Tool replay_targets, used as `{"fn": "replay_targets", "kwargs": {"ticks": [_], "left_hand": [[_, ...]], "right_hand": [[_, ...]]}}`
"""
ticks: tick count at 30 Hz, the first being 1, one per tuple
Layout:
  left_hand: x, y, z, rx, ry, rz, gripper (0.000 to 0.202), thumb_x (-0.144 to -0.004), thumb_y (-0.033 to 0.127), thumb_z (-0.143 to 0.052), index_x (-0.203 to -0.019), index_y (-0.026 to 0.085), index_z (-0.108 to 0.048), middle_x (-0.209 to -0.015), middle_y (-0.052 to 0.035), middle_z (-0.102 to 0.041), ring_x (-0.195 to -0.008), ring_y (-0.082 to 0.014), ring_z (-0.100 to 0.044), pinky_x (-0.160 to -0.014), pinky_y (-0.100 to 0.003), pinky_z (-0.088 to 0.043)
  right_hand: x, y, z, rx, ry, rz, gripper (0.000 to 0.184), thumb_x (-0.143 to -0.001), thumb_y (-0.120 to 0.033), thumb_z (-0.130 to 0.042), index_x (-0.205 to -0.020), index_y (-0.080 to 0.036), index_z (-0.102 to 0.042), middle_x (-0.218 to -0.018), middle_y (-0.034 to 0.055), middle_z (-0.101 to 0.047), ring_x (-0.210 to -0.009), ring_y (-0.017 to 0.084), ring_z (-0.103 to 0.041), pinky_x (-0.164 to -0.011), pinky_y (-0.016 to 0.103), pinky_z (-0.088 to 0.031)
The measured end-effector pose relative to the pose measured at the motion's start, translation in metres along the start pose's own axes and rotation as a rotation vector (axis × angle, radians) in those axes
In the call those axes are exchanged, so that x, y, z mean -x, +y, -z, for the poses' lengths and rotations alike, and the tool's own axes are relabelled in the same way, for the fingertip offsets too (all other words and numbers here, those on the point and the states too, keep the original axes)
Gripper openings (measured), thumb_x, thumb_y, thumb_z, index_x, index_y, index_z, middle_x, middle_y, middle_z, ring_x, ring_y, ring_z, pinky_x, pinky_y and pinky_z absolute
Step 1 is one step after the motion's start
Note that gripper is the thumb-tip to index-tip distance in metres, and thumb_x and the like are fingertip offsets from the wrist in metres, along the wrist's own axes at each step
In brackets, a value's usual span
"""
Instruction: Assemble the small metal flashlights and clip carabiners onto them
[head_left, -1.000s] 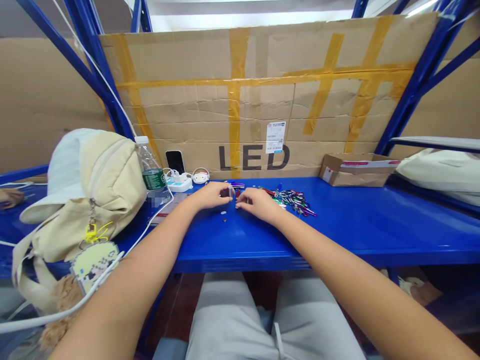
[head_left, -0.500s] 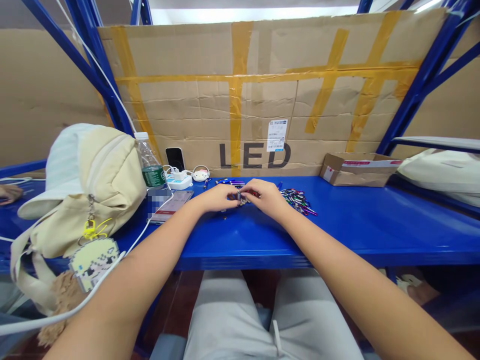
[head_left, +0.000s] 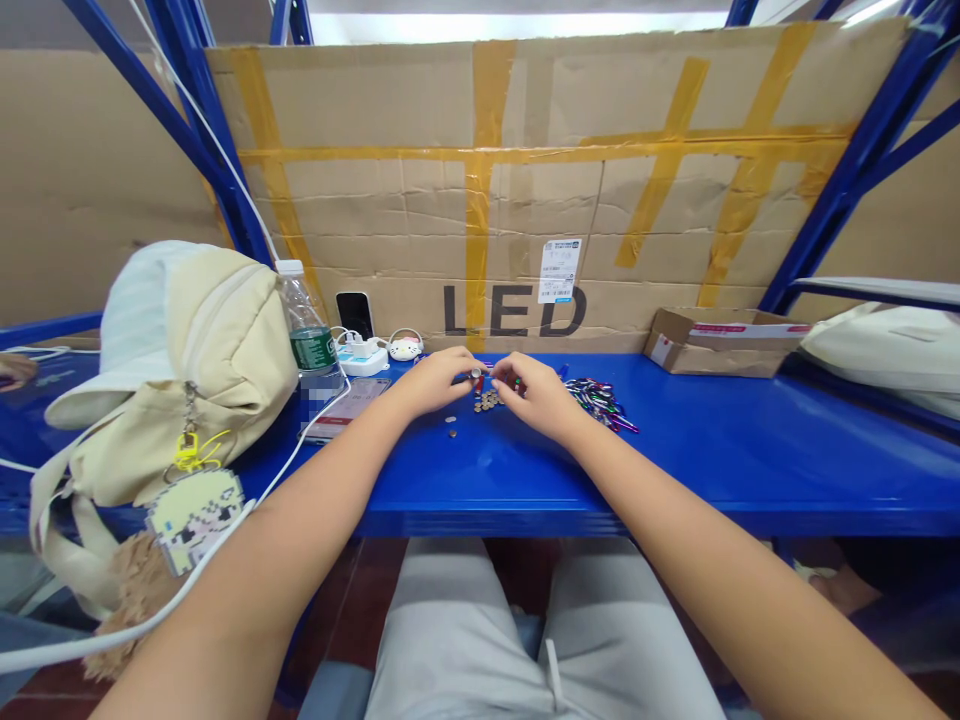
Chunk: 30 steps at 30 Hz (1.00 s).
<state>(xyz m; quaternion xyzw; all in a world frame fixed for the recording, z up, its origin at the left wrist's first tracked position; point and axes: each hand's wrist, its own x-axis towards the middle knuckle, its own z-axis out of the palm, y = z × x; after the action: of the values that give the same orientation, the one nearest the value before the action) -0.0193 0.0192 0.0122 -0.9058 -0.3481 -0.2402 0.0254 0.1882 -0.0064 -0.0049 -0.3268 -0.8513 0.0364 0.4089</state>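
Observation:
My left hand (head_left: 437, 378) and my right hand (head_left: 534, 393) meet over the blue shelf (head_left: 675, 460), fingers pinched together. Between the fingertips sits a small silver cylindrical piece (head_left: 475, 375), held by the left hand while the right hand's fingers close in beside it. Just below the hands lies a small heap of tiny round metal discs (head_left: 487, 402), with two loose ones (head_left: 451, 427) nearer to me. A pile of small colourful metal keychain pieces (head_left: 600, 402) lies to the right of my right hand.
A cream backpack (head_left: 202, 370) with a charm, a water bottle (head_left: 311, 335), a phone (head_left: 345, 405), a power strip (head_left: 362, 358) and white cables fill the left side. A small cardboard box (head_left: 720, 340) and a white bag (head_left: 885, 345) stand at the right. Taped cardboard marked LED backs the shelf.
Both hands have lifted slightly away from me towards the back of the shelf, still pinched together. The heap of tiny discs under them has come into view.

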Motion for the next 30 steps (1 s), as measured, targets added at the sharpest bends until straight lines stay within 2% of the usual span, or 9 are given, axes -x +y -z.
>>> {"fn": "replay_targets", "kwargs": {"ticks": [4, 8, 12, 16, 19, 23, 25, 27, 30], "left_hand": [[0.000, -0.003, -0.002, -0.023, -0.004, 0.029, 0.031, -0.084, 0.020, -0.051, -0.111, 0.023, -0.067, -0.106, -0.0067, -0.061, -0.099, -0.0194, -0.059, -0.090, -0.031, -0.044], [0.000, -0.004, -0.002, -0.048, -0.048, 0.021, 0.028, -0.082, 0.019, -0.051, -0.104, 0.020, -0.069, -0.099, -0.0070, -0.063, -0.093, -0.0200, -0.060, -0.087, -0.031, -0.045], [-0.001, -0.006, -0.003, -0.063, -0.078, 0.036, 0.027, -0.081, 0.017, -0.051, -0.101, 0.019, -0.070, -0.098, -0.0065, -0.065, -0.092, -0.0198, -0.060, -0.086, -0.030, -0.046], [0.000, -0.011, -0.005, -0.082, -0.074, 0.037, 0.027, -0.080, 0.018, -0.051, -0.100, 0.018, -0.070, -0.098, -0.0070, -0.067, -0.092, -0.0204, -0.061, -0.085, -0.031, -0.045], [0.000, -0.013, -0.006, -0.064, -0.075, 0.027, 0.022, -0.082, 0.021, -0.053, -0.096, 0.018, -0.070, -0.097, -0.0059, -0.068, -0.091, -0.0202, -0.061, -0.083, -0.030, -0.045], [0.000, -0.009, -0.006, -0.051, -0.122, 0.007, 0.018, -0.083, 0.024, -0.053, -0.089, 0.017, -0.069, -0.090, -0.0055, -0.068, -0.086, -0.0191, -0.061, -0.078, -0.028, -0.044], [-0.001, -0.005, -0.005, -0.048, -0.132, -0.008, 0.018, -0.082, 0.022, -0.052, -0.089, 0.016, -0.068, -0.090, -0.0060, -0.068, -0.085, -0.0189, -0.061, -0.078, -0.028, -0.044], [-0.001, -0.001, -0.004, -0.036, -0.130, -0.022, 0.017, -0.082, 0.020, -0.052, -0.088, 0.016, -0.067, -0.089, -0.0064, -0.067, -0.084, -0.0190, -0.061, -0.078, -0.029, -0.044], [-0.001, 0.002, -0.003, -0.014, -0.111, -0.028, 0.015, -0.081, 0.020, -0.052, -0.085, 0.015, -0.066, -0.087, -0.0063, -0.067, -0.083, -0.0192, -0.061, -0.076, -0.029, -0.045]], "right_hand": [[0.002, -0.005, -0.007, 0.009, -0.148, 0.074, 0.009, -0.084, -0.018, -0.053, -0.089, -0.019, -0.061, -0.087, 0.0037, -0.065, -0.076, 0.014, -0.058, -0.072, 0.026, -0.045], [0.001, -0.014, -0.022, 0.024, -0.351, 0.131, 0.018, -0.083, -0.027, -0.062, -0.096, -0.017, -0.067, -0.096, 0.0073, -0.066, -0.086, 0.018, -0.060, -0.080, 0.030, -0.046], [-0.003, -0.017, -0.038, -0.006, -0.412, 0.109, 0.020, -0.082, -0.029, -0.065, -0.096, -0.015, -0.070, -0.101, 0.0093, -0.067, -0.091, 0.020, -0.060, -0.082, 0.032, -0.046], [-0.005, -0.015, -0.043, -0.040, -0.424, 0.039, 0.009, -0.081, -0.020, -0.064, -0.085, -0.015, -0.071, -0.080, 0.0043, -0.066, -0.071, 0.015, -0.058, -0.068, 0.027, -0.044], [-0.005, -0.011, -0.037, -0.084, -0.345, 0.059, 0.005, -0.079, -0.018, -0.066, -0.081, -0.015, -0.069, -0.073, 0.0014, -0.061, -0.066, 0.013, -0.054, -0.064, 0.025, -0.042], [-0.006, 0.001, -0.024, -0.099, -0.008, 0.074, 0.007, -0.082, -0.022, -0.063, -0.083, -0.017, -0.067, -0.074, 0.0008, -0.056, -0.068, 0.012, -0.052, -0.065, 0.024, -0.041], [-0.007, 0.007, -0.021, -0.079, 0.110, 0.067, 0.008, -0.082, -0.024, -0.063, -0.083, -0.017, -0.067, -0.072, 0.0000, -0.053, -0.064, 0.012, -0.049, -0.062, 0.024, -0.039], [-0.008, 0.011, -0.019, -0.070, 0.144, 0.078, 0.007, -0.082, -0.023, -0.063, -0.083, -0.017, -0.067, -0.070, -0.0005, -0.052, -0.062, 0.011, -0.047, -0.060, 0.024, -0.038], [-0.009, 0.011, -0.020, -0.073, 0.126, 0.103, 0.005, -0.082, -0.020, -0.063, -0.084, -0.017, -0.067, -0.070, -0.0006, -0.052, -0.062, 0.011, -0.046, -0.060, 0.024, -0.037]]}}
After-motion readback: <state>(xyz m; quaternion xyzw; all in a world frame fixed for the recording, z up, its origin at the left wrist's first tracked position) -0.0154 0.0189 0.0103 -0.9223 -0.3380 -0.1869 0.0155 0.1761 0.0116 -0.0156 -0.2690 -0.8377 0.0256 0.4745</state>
